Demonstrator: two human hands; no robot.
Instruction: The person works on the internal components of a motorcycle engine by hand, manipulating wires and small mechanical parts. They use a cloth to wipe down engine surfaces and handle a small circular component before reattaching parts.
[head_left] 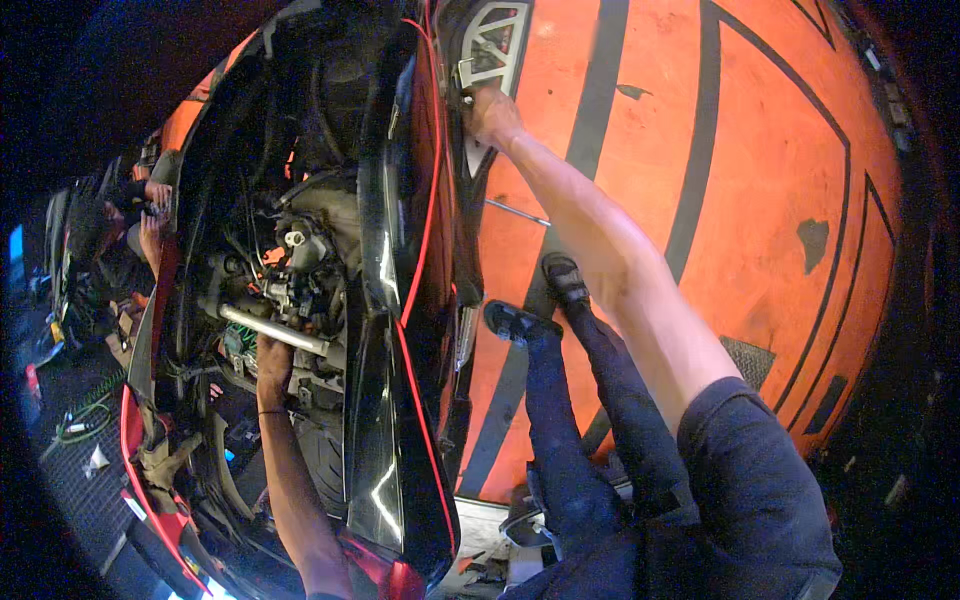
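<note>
My left hand (272, 362) reaches into the open engine bay, just below a thick silver tube (275, 330). Its fingers go out of sight among the dark parts behind the tube, so their grip does not show. My right arm is stretched far forward, over an orange floor. At its end my right hand (492, 118) is closed beside a pale metal frame with triangular cutouts (492, 45), near the outer edge of a glossy black body panel (385, 400). What its curled fingers hold is hidden.
Red trim (412, 365) runs along the panel. Across the bay, another person's hands (152, 225) rest near the far edge. A thin metal rod (517, 211) lies near my sandalled feet (525, 322). A green hose (88, 420) is coiled on dark grating at left.
</note>
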